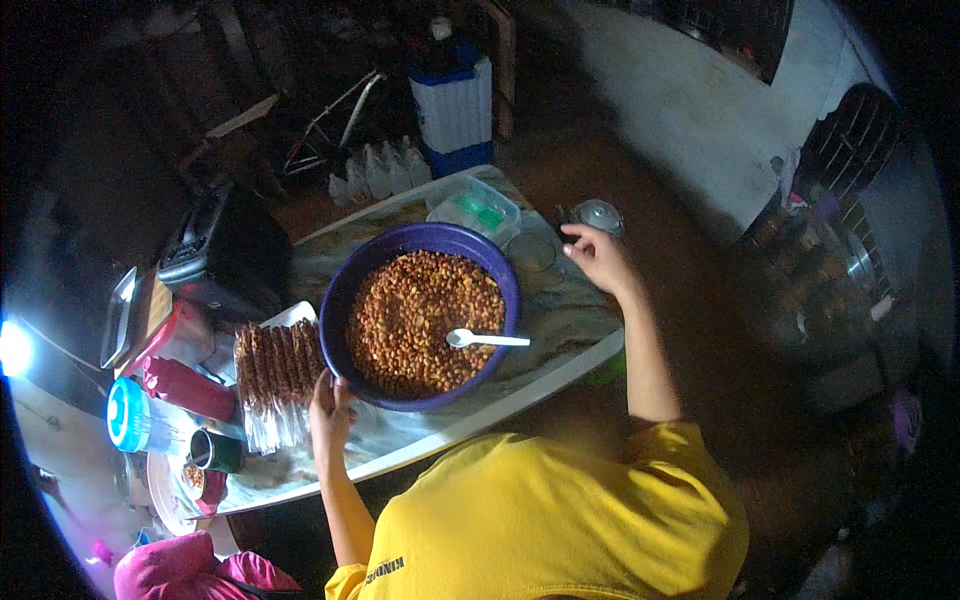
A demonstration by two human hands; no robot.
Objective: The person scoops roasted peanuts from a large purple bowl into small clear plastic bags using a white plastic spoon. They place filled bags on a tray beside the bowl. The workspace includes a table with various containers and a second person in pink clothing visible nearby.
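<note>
A purple plastic basin [512, 300] full of roasted peanuts [424, 315] stands on a marble-patterned table [570, 307]. A white plastic spoon [487, 339] lies on the peanuts, its handle reaching over the basin's right rim. My left hand [330, 409] is at the basin's lower left rim, beside long filled clear packets [277, 364]; whether its fingers grip the rim is not clear. Raised off the table's right edge, my right hand [596, 255] has bent fingers and shows nothing held, near a glass lid or pot [600, 216].
A clear plastic tub [474, 206] stands behind the basin. On the left are a blue-lidded container [139, 416], a dark green cup [216, 450], a pink cylindrical container [187, 386] and a black case [225, 247]. Someone in pink [172, 566] is at the lower left.
</note>
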